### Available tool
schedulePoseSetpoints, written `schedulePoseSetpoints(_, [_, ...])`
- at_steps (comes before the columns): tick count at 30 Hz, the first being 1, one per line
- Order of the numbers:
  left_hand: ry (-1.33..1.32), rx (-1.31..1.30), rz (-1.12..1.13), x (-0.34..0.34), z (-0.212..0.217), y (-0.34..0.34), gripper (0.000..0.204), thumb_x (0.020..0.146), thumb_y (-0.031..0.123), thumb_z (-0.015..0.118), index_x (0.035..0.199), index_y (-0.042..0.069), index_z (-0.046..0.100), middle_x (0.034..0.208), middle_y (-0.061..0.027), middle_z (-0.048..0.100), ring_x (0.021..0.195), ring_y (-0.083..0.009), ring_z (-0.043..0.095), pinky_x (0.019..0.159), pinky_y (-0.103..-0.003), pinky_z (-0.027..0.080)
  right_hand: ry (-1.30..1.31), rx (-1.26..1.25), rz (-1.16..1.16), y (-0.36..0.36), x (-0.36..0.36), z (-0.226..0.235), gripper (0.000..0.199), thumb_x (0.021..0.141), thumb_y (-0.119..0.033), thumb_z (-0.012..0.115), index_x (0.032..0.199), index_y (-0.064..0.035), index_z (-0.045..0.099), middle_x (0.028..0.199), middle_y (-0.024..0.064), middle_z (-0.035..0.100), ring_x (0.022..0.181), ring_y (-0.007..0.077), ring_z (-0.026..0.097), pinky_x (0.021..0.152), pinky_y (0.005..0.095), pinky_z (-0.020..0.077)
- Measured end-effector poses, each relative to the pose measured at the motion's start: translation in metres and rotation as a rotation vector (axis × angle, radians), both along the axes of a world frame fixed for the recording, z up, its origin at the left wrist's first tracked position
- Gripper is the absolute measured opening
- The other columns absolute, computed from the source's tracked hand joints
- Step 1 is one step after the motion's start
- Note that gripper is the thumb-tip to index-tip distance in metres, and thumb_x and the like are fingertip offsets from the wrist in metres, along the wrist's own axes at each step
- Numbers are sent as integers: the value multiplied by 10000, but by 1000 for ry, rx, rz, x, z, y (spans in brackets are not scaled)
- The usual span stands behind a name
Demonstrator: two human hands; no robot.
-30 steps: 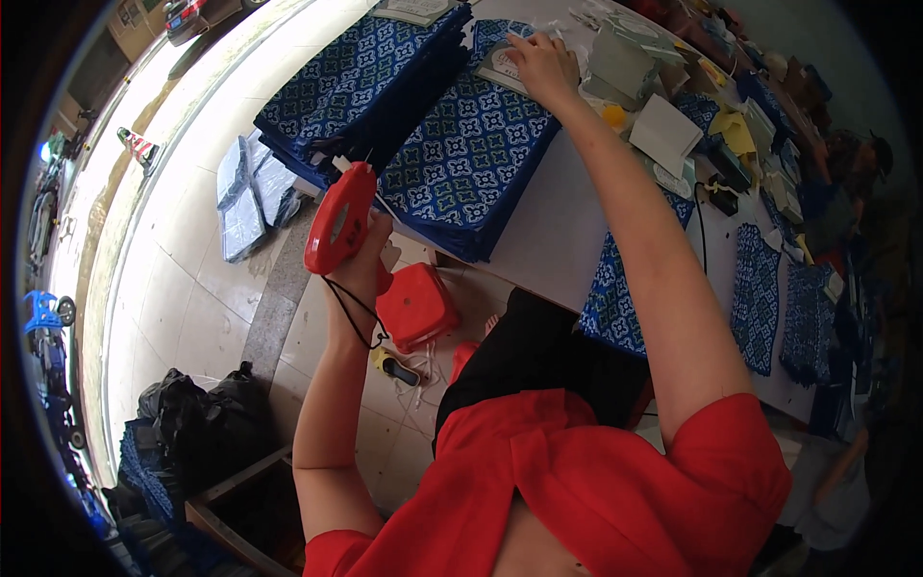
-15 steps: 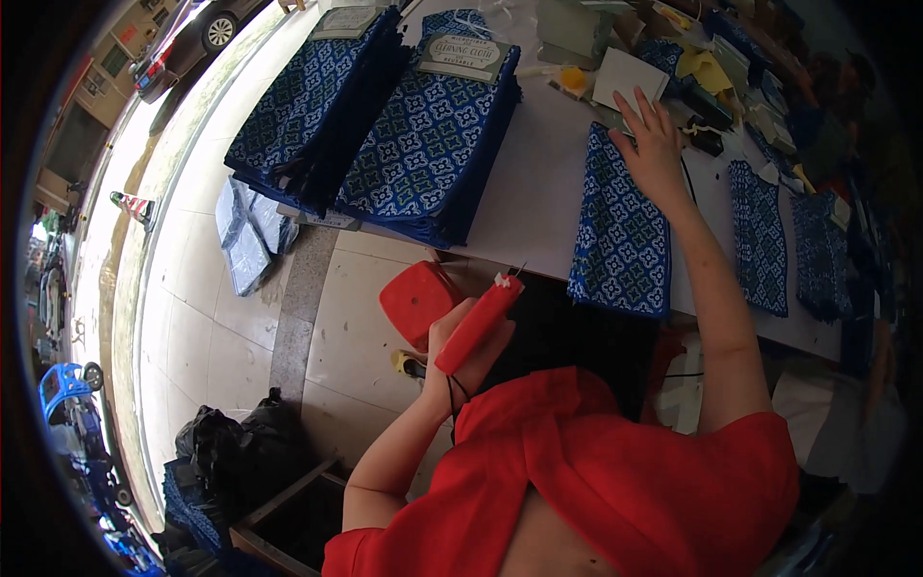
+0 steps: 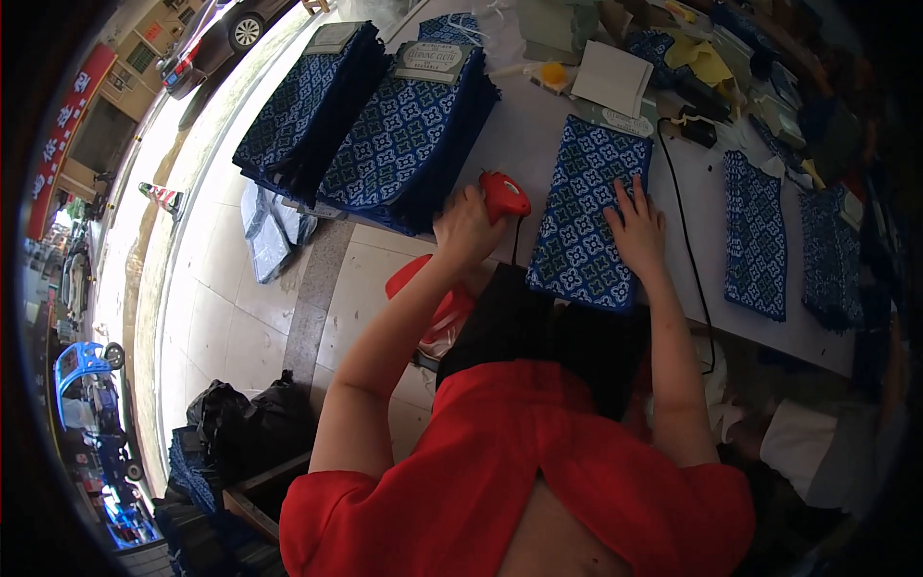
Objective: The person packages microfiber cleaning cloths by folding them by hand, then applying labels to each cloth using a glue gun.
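Observation:
My left hand [image 3: 465,226] grips a red handheld tool [image 3: 504,195] at the near edge of the white table [image 3: 524,135], just left of a flat blue patterned cloth piece [image 3: 586,216]. My right hand [image 3: 635,229] lies flat on that cloth piece with fingers spread, pressing it to the table. A black cord [image 3: 685,240] runs across the table to the right of the cloth.
Two tall stacks of blue patterned cloth [image 3: 385,125] stand on the table's left end. More blue pieces [image 3: 755,236] lie to the right. Papers and small items crowd the far side. A red stool [image 3: 433,303] sits below; black bags [image 3: 245,418] on the tiled floor.
My left hand has lifted the red tool from beside the stool up to the table edge. My right hand has slid back along the cloth piece toward me.

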State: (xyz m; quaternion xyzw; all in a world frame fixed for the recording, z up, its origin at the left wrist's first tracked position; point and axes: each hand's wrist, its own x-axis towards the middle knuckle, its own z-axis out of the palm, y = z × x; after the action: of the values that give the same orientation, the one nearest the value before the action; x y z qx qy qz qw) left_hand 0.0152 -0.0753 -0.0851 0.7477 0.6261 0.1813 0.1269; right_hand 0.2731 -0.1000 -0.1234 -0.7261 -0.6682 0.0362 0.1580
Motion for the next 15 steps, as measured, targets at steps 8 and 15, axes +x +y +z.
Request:
schedulePoseSetpoints(8, [116,68,-86,-2,-20,13,502,660,299,650,997,-16,452,991,-172,478,947,-313,481,778,-419,389,43,35,-17,3,1,1,529,850,-467,411,1316,-233,319,1407,74,192,1218,403,271,978,574,162])
schedulePoseSetpoints(15, [176,225,-149,3,-17,22,467,683,251,642,1025,-9,459,1000,-170,456,958,-323,455,765,-432,392,164,238,-54,7,12,-8,592,822,-369,518,1328,-172,282,1354,151,269,1188,342,337,966,478,251])
